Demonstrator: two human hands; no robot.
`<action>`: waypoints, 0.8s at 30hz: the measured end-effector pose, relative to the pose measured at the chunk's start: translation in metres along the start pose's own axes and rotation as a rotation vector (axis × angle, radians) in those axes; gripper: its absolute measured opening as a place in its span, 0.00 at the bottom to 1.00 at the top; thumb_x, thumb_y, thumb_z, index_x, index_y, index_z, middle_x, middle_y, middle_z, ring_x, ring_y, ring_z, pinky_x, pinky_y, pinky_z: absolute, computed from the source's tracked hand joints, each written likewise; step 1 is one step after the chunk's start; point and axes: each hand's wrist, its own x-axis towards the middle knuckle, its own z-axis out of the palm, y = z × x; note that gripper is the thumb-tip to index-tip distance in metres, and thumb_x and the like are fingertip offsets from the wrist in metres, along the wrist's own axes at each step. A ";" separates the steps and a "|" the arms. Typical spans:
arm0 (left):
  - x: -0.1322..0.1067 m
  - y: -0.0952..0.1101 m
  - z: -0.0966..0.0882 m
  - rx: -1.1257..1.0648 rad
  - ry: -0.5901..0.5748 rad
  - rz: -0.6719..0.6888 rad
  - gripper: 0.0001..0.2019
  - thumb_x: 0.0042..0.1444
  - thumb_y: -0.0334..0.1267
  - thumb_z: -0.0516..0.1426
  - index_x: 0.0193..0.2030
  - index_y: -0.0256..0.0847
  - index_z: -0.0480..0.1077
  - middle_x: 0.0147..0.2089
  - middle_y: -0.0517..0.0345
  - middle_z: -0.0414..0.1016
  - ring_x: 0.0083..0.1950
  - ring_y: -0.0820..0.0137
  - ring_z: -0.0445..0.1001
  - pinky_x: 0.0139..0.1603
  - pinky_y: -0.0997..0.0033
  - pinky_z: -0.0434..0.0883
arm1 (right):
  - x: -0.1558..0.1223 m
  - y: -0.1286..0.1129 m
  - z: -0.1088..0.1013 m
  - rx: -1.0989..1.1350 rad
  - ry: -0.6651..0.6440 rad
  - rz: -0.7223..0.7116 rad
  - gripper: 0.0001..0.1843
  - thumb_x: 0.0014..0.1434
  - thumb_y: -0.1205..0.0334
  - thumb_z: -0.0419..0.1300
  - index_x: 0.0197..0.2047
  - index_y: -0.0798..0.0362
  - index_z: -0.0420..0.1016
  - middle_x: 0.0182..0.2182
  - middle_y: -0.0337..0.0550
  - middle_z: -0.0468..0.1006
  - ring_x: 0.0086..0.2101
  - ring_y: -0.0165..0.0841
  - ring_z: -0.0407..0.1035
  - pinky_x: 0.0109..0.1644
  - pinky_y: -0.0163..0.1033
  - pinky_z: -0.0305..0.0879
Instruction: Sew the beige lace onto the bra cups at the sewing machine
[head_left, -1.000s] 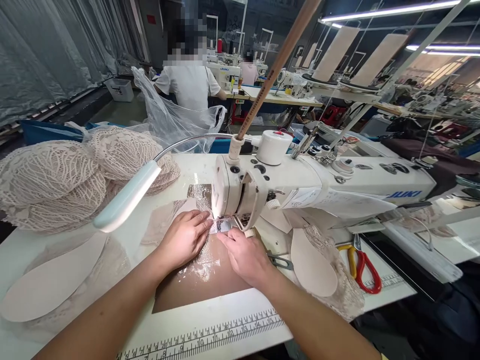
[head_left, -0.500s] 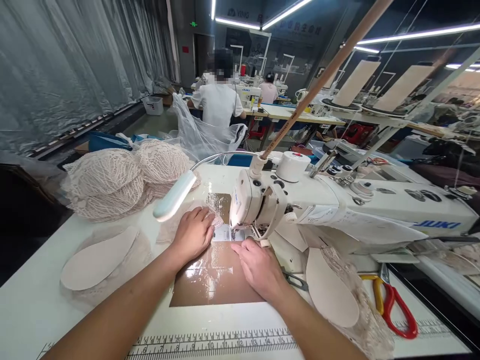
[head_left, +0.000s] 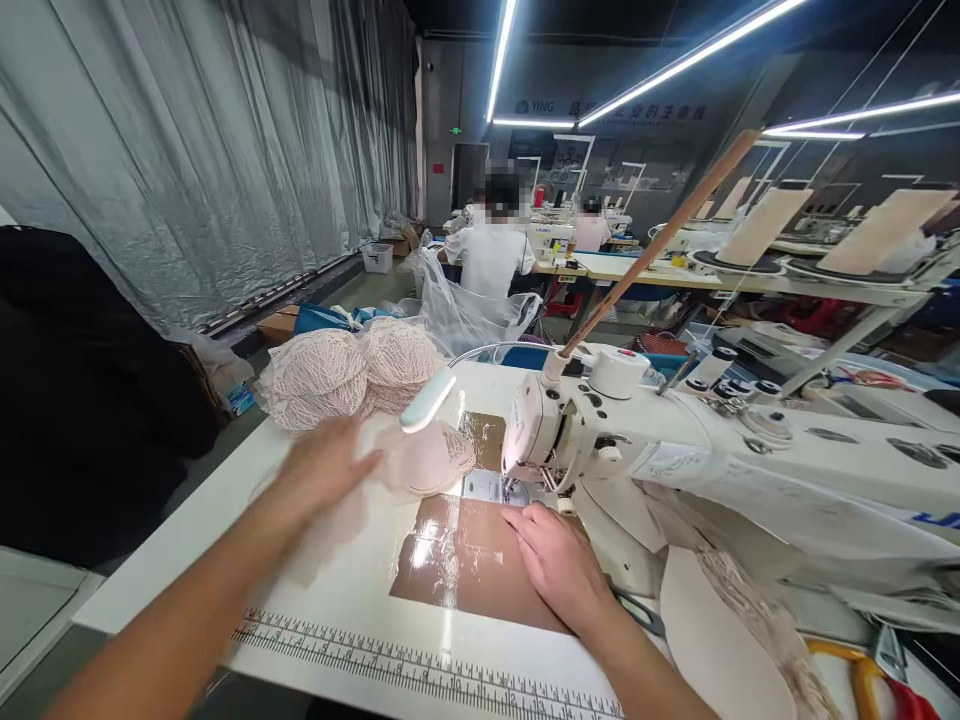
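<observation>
My left hand is blurred over the left side of the table, thumb apart from the other fingers; its grip cannot be made out. Beneath it is a smeared patch of beige fabric. A pale beige lace cup lies just left of the sewing machine's needle area, apart from that hand. My right hand rests on the glossy brown plate in front of the needle, index finger stretched forward, holding nothing visible. The white sewing machine stands beyond it.
Stacked lace cups sit at the back left, near a white lamp. On the right are a beige pad, dark snips and red-and-yellow-handled scissors. A printed ruler runs along the front edge. A person sits ahead.
My left hand has left the lace cup by the needle and swung left toward the beige pad there. My right hand stays on the brown plate. The view has tilted up and shifted left.
</observation>
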 end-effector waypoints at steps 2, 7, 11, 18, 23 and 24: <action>-0.014 -0.043 -0.003 0.039 0.016 -0.233 0.31 0.57 0.55 0.48 0.53 0.27 0.66 0.57 0.25 0.67 0.61 0.36 0.62 0.53 0.41 0.61 | 0.000 -0.001 -0.001 -0.017 0.000 0.000 0.22 0.61 0.72 0.47 0.52 0.52 0.76 0.33 0.46 0.75 0.33 0.36 0.70 0.37 0.39 0.65; -0.061 -0.099 0.019 -0.223 -0.090 -0.219 0.20 0.57 0.55 0.50 0.37 0.38 0.66 0.41 0.45 0.73 0.45 0.52 0.72 0.42 0.60 0.69 | 0.001 -0.006 -0.006 -0.010 -0.012 0.031 0.21 0.60 0.73 0.48 0.50 0.51 0.77 0.32 0.45 0.75 0.33 0.36 0.70 0.38 0.38 0.65; -0.087 -0.056 0.027 -0.971 -0.309 -0.075 0.18 0.59 0.56 0.52 0.35 0.42 0.61 0.31 0.62 0.66 0.30 0.69 0.68 0.28 0.74 0.65 | 0.001 -0.009 -0.010 0.067 0.002 0.074 0.20 0.60 0.72 0.50 0.51 0.51 0.76 0.35 0.45 0.77 0.37 0.36 0.72 0.41 0.39 0.66; -0.047 0.072 0.032 -0.971 -0.558 0.407 0.17 0.52 0.33 0.57 0.50 0.43 0.65 0.46 0.56 0.72 0.46 0.65 0.72 0.43 0.71 0.69 | -0.005 -0.012 -0.020 0.411 0.154 0.002 0.14 0.64 0.64 0.49 0.36 0.53 0.76 0.28 0.41 0.76 0.30 0.31 0.69 0.36 0.34 0.63; -0.005 0.106 0.065 -0.738 -0.384 0.506 0.18 0.49 0.32 0.55 0.49 0.40 0.68 0.42 0.55 0.76 0.42 0.64 0.75 0.41 0.69 0.71 | -0.010 -0.013 -0.019 0.356 -0.033 -0.214 0.09 0.61 0.64 0.56 0.32 0.52 0.77 0.25 0.37 0.73 0.28 0.29 0.65 0.33 0.33 0.57; 0.001 0.107 0.069 -0.723 -0.356 0.502 0.17 0.50 0.33 0.54 0.48 0.39 0.68 0.38 0.55 0.75 0.39 0.64 0.75 0.38 0.69 0.71 | -0.010 -0.013 -0.018 0.325 -0.058 -0.210 0.08 0.60 0.65 0.57 0.32 0.52 0.77 0.25 0.36 0.72 0.28 0.28 0.65 0.32 0.33 0.56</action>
